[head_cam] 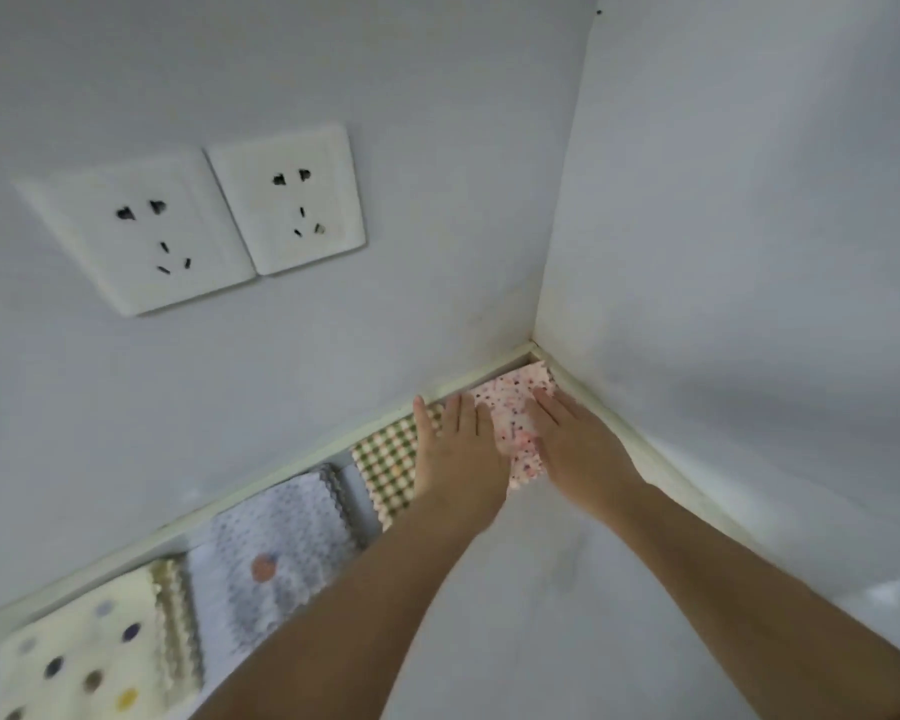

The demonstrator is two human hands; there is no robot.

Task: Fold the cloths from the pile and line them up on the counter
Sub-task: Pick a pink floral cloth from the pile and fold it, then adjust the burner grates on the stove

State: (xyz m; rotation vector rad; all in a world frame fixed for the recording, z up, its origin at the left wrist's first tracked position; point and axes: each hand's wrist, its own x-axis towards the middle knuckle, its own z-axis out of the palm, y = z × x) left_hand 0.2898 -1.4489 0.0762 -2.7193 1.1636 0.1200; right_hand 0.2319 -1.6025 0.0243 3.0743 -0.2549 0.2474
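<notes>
Four folded cloths lie in a row along the back edge of the bench [515, 605], running from the lower left of the frame to the corner at centre right. They are a cream spotted cloth [89, 662], a grey dotted cloth [281, 537], a green checked cloth [385, 459] and a pink speckled cloth [510, 402] tucked into the corner.

We see both hands flat on that last cloth, fingers straight and gripping nothing. The left hand [458, 449] overlaps the checked neighbour, and the right hand [572, 439] presses the pink cloth's right side.

We judge the task well advanced, with the fourth piece being smoothed into line. The pile is out of view, so we cannot say how many cloths remain.

The bench is pale grey and lightly smudged. A cream trim strip [292, 472] edges it where it meets two plain pale walls, and two white sockets [287, 200] sit at upper left.
</notes>
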